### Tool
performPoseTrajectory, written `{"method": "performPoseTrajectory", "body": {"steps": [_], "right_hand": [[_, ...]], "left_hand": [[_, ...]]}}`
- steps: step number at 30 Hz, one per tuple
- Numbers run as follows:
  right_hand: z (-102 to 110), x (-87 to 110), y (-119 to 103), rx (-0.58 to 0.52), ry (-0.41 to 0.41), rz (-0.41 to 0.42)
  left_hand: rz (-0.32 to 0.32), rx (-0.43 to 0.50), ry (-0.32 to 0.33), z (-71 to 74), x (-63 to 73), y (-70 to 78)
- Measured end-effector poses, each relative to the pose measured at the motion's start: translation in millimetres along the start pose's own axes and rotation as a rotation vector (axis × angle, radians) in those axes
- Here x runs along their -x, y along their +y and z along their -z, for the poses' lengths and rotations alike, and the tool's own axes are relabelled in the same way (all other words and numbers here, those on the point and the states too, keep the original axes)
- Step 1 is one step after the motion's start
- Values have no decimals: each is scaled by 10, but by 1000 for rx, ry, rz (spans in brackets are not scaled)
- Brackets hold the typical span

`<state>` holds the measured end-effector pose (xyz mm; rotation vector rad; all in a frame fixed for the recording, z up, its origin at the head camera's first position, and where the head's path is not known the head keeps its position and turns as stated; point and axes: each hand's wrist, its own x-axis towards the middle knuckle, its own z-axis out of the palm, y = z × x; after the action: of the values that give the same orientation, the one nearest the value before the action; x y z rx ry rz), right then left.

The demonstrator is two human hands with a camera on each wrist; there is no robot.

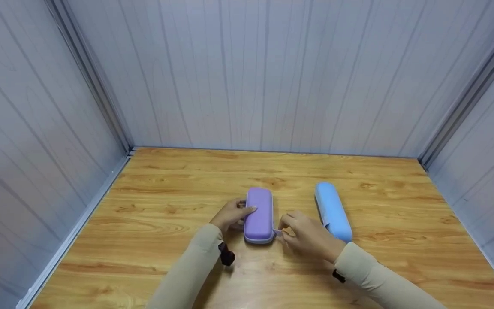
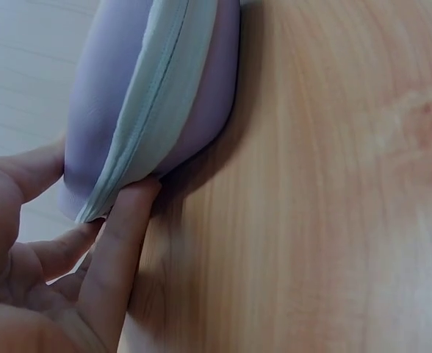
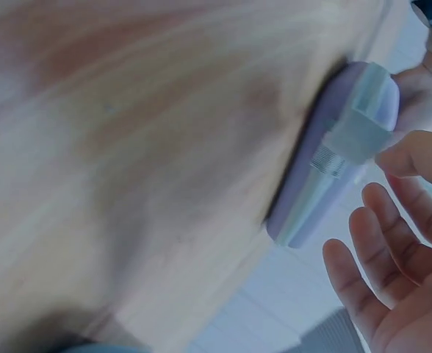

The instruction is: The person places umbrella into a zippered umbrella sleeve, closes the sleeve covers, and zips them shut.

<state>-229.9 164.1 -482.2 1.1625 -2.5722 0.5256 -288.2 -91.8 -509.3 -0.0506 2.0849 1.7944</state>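
Note:
A purple zippered case lies lengthwise on the wooden table, a pale zipper band running round its side. My left hand grips it from the left, thumb on the lid and the other fingers low against its side. At the near right corner, my right hand pinches a pale fabric tab between thumb and forefinger; its other fingers are loosely bent beside the case. To the right of that hand lies a blue case, slightly slanted and partly hidden at its near end.
The wooden tabletop is enclosed by pale wood-grain panels at the back, left and right. Dark straps with small devices sit at both wrists, over light sleeves.

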Motion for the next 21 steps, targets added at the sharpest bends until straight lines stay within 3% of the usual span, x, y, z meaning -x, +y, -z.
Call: {"method": "performPoseTrajectory", "body": {"steps": [6, 10, 16, 19, 21], "right_hand": [[119, 4, 59, 53, 92, 41], [212, 34, 119, 55, 127, 16], [371, 126, 261, 49, 147, -58], [431, 176, 339, 59, 156, -95], [461, 209, 385, 64, 161, -120]], "left_hand": [[-22, 22, -13, -1, -17, -12], [-30, 28, -28, 18, 0, -23], [-41, -38, 39, 68, 74, -11], [-95, -106, 94, 104, 109, 2], [-165, -169, 114, 130, 140, 15]]}}
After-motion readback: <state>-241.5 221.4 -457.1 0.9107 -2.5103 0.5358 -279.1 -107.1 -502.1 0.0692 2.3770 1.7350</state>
